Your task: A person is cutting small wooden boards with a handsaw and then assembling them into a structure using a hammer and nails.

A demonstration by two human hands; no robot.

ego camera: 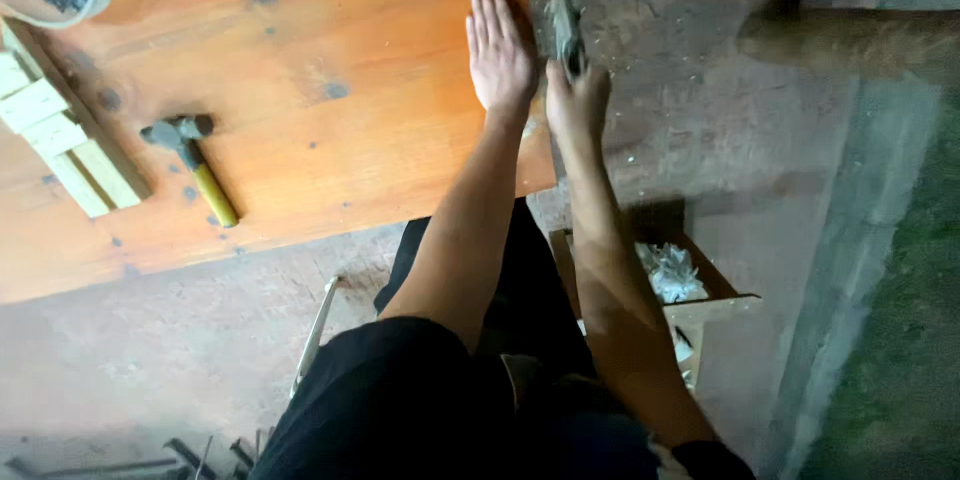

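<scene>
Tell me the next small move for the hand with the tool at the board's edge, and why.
Probably draw the tool along the edge of the wooden board: the right hand grips it there, while the left hand lies flat on the board, steadying it.

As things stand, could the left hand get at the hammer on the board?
Probably yes: the left hand lies flat and empty on the wooden board, and the stretch of board between it and the hammer is bare.

A hammer [188, 162] lies near stacked wooden blocks [62, 145]; cardboard box [700, 290] on floor.
</scene>
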